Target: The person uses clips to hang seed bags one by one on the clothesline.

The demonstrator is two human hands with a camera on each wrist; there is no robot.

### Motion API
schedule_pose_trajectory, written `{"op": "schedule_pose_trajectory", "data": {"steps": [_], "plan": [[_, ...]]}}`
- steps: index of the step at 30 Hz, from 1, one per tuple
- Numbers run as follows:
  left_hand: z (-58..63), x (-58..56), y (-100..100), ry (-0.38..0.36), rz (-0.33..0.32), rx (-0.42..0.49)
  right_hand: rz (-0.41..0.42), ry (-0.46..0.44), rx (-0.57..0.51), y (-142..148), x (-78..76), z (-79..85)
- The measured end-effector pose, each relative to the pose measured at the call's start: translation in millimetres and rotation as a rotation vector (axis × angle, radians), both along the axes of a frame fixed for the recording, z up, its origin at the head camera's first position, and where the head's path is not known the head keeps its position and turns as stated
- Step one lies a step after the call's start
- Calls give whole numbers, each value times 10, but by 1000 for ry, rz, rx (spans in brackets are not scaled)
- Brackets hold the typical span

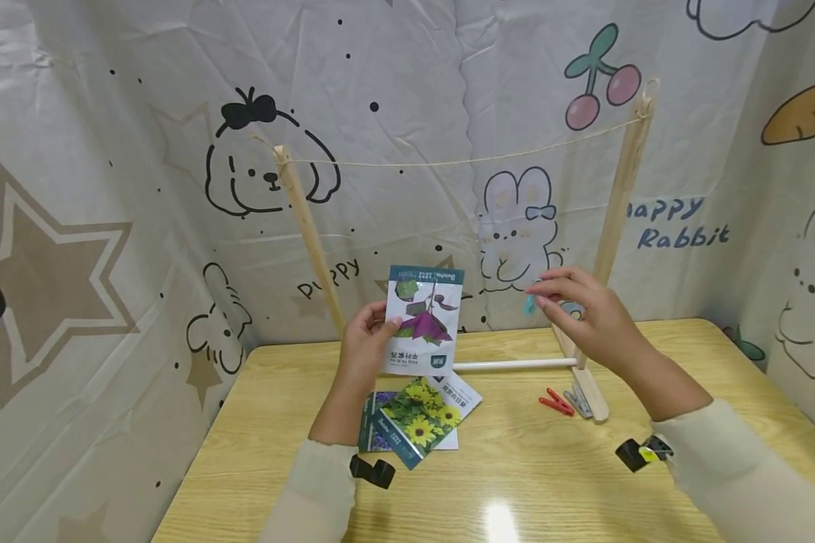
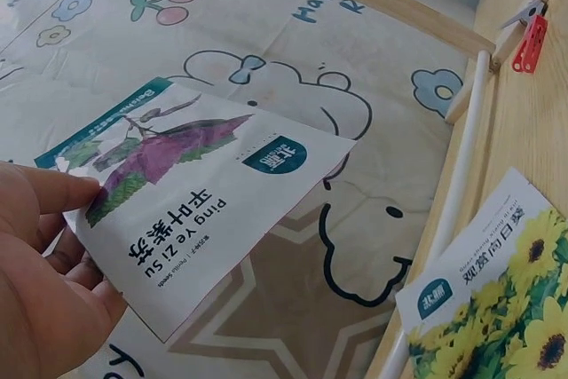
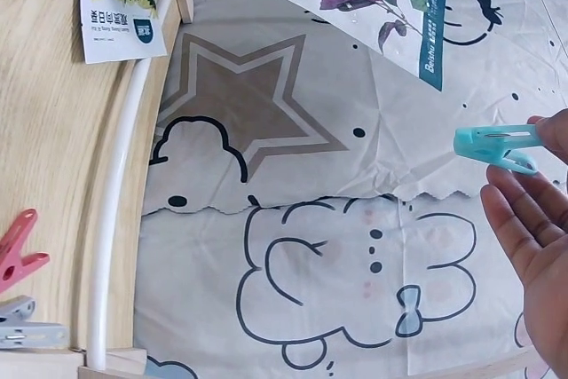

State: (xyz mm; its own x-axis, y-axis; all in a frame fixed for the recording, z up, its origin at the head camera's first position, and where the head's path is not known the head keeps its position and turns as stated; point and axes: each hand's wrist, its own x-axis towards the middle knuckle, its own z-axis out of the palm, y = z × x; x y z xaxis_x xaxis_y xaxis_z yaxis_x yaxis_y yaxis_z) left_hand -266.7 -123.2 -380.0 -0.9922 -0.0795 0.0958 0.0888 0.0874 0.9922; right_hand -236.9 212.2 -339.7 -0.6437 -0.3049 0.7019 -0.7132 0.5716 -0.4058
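Observation:
My left hand [image 1: 369, 339] pinches a seed packet [image 1: 424, 320] by its side edge, thumb on the front; it shows a purple perilla leaf and is turned upside down. In the left wrist view the packet [image 2: 204, 210] is lifted above the table. A turquoise clothespin [image 3: 497, 144] is pinched between thumb and fingers of my right hand [image 1: 587, 317], held to the right of the packet. Below the left hand, a packet with yellow flowers [image 1: 421, 415] lies across another packet with purple flowers [image 1: 373, 436] on the table.
A cord [image 1: 448, 163] stretches between two upright wooden posts [image 1: 309, 234], joined low down by a white rod [image 1: 516, 364]. A red clothespin [image 1: 557, 403] and grey clothespins [image 1: 577, 400] lie by the right post's foot. Printed cloth [image 1: 407, 90] hangs behind the wooden table [image 1: 516, 483].

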Motion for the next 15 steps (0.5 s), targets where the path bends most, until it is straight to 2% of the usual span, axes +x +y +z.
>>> {"op": "schedule_pose_trajectory", "data": {"steps": [7, 15], "plan": [[99, 3, 26, 28, -7, 0, 31, 7, -17, -38, -16, 135], [203, -8, 48, 13, 17, -12, 19, 0, -9, -43, -18, 242]]}}
